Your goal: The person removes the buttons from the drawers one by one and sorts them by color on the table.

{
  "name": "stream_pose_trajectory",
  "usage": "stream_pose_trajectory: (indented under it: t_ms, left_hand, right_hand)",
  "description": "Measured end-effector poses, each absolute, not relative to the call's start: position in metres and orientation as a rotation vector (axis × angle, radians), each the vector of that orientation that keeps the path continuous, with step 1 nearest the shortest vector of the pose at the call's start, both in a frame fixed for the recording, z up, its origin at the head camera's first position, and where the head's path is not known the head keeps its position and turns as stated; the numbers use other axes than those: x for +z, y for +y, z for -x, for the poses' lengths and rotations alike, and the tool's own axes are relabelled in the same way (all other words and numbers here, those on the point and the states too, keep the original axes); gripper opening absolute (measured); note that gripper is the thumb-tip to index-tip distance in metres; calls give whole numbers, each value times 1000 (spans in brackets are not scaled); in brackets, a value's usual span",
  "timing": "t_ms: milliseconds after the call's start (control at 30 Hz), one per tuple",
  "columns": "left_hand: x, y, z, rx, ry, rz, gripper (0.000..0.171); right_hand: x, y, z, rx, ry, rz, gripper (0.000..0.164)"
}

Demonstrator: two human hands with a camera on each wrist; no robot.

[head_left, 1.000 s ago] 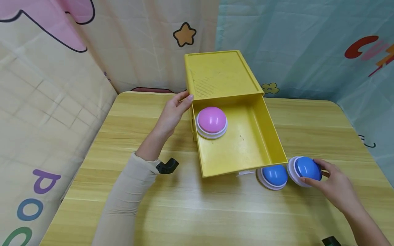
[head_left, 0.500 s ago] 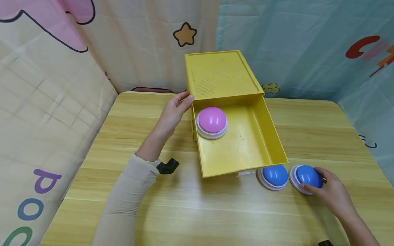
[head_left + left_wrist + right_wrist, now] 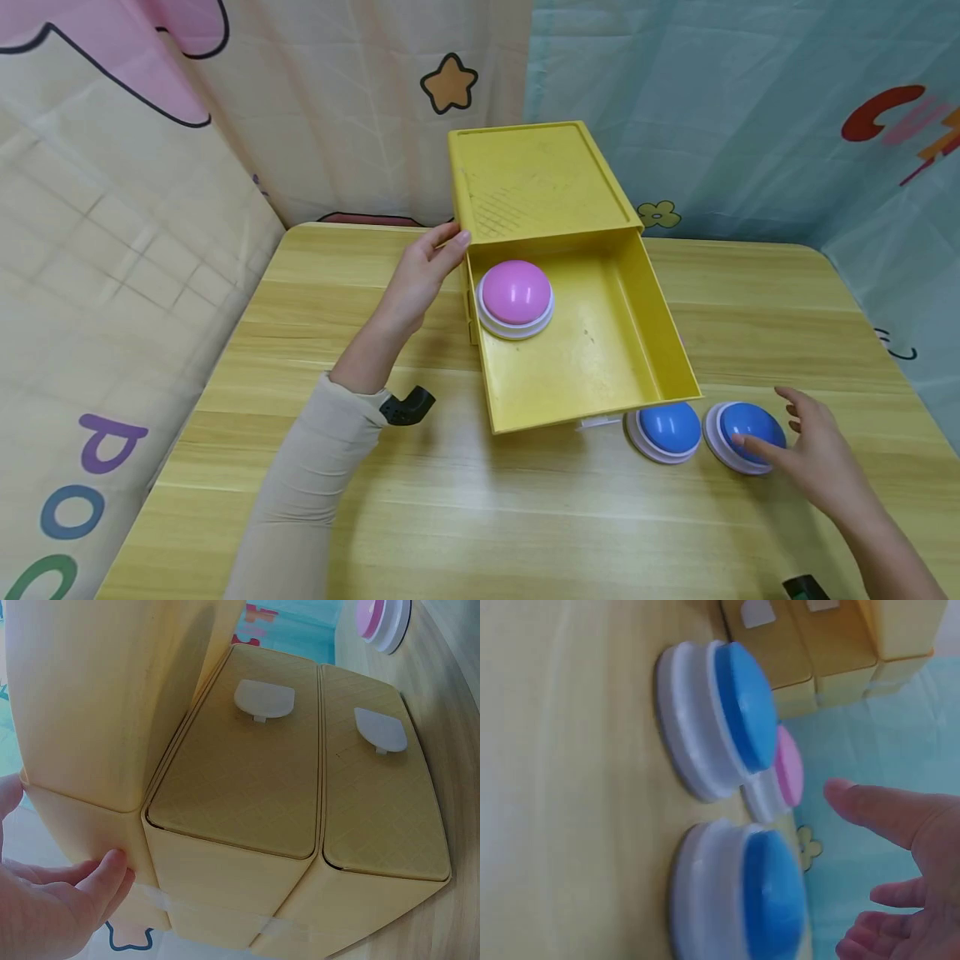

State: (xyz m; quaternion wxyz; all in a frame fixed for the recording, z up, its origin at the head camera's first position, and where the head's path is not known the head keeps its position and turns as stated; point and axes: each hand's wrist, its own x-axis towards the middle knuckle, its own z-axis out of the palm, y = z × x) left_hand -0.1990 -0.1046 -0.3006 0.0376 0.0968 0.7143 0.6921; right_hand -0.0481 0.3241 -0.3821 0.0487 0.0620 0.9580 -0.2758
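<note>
My left hand (image 3: 420, 275) rests at the left front corner of the yellow drawer cabinet (image 3: 543, 179), its fingertips on the cabinet's side in the left wrist view. The top drawer (image 3: 592, 358) is pulled out. Inside it, against the left wall, sits a pink dome button (image 3: 517, 292) on a white base. Two blue dome buttons stand side by side on the table: the left one (image 3: 670, 428) partly under the drawer's front edge, the right one (image 3: 752, 432) nearer my right hand (image 3: 821, 454). That hand is spread and off the dome in the right wrist view, its thumb overlapping it in the head view.
Another pink dome button (image 3: 787, 765) stands on the table past the blue ones, mostly hidden by the drawer in the head view. Two closed drawers (image 3: 232, 757) with white handles lie below the pulled-out one. Printed curtains (image 3: 360, 108) enclose the wooden table (image 3: 480, 517).
My right hand lowered the right blue button, which was held tilted, flat onto the table, then spread its fingers and let go. My left hand and the drawer stayed in place.
</note>
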Motion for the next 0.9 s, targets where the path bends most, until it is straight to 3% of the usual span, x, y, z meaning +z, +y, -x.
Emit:
stream_pose_trajectory:
  t_ms: [500, 900]
  left_hand:
    - [-300, -105, 199, 2135, 2182, -290, 52]
    - [-301, -105, 200, 2129, 2190, -291, 52]
  right_hand:
    - [-288, 281, 79, -1048, 3180, 157, 79]
    - [-222, 220, 104, -957, 3084, 626, 82]
